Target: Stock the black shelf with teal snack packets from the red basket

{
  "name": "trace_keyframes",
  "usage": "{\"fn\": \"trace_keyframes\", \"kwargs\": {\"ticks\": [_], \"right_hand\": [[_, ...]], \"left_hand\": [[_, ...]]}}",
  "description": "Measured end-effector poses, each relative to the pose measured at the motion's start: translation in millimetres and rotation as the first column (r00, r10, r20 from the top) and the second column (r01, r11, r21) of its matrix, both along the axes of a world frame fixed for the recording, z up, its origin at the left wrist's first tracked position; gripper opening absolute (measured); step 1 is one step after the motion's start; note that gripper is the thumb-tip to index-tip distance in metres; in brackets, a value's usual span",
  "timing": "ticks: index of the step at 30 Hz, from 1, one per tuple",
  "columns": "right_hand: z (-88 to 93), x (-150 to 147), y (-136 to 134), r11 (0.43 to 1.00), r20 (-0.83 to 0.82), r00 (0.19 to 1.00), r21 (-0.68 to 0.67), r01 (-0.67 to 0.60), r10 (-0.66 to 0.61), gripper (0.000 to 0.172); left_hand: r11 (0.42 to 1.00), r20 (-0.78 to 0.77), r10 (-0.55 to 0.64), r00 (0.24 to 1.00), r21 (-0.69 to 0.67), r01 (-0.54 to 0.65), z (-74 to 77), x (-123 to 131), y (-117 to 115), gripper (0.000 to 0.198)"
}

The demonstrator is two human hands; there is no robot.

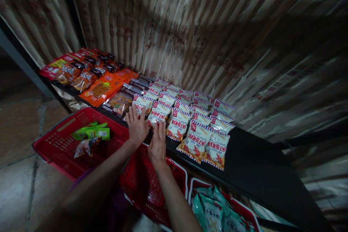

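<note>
My left hand (136, 124) lies with fingers spread on the lower part of a white snack bag (143, 102) at the front left of its group. Beside it, my right hand (158, 143) has its fingers stretched out, their tips against the bottom of the neighbouring snack bag (159, 111). Neither hand grips anything. Several more white bags with striped edges (178, 124) stand in rows to the right and behind. Just left of my left hand are dark brown snack packets (119, 100), partly overlapped by the white ones.
Orange packets (100, 88) and red-and-black bags (69, 70) occupy the left of the black shelf (261, 163). Below its front edge stand a red basket (58, 134) with green packets (94, 131), another red basket (174, 174), and one holding teal bags (214, 210). A pleated curtain (174, 36) hangs behind.
</note>
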State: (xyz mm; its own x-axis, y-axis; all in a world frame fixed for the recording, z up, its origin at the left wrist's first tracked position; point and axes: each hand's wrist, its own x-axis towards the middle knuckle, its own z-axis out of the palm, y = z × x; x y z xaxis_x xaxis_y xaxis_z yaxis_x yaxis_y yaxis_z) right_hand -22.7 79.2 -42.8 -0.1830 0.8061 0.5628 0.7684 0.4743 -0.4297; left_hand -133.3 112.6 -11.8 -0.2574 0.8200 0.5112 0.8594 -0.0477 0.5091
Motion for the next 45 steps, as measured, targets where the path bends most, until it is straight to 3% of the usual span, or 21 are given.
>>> {"fn": "trace_keyframes", "kwargs": {"ticks": [3, 18, 27, 45], "right_hand": [[-1.2, -5, 3, 0.999, 0.063, 0.997, -0.003, 0.032, -0.032, 0.070], [-9.1, -15, 14, 0.993, 0.083, 0.991, 0.058, 0.103, -0.108, 0.072], [-9.1, -16, 16, 0.992, 0.064, 0.990, 0.002, 0.129, -0.129, 0.064], [-5.2, -18, 19, 0.982, 0.087, 0.983, -0.077, 0.170, -0.164, 0.055]], "left_hand": [[1.000, -0.011, -0.015, 1.000, 0.017, 0.015, -1.6, 0, 1, 0.058], [0.985, 0.013, -0.152, 0.988, 0.084, 0.151, -6.4, -3, 11, 0.053], [0.992, -0.014, -0.120, 0.993, 0.033, 0.121, -7.8, -1, 13, 0.053], [0.992, -0.022, -0.104, 0.994, 0.068, 0.106, -11.4, 3, 12, 0.059]]}}
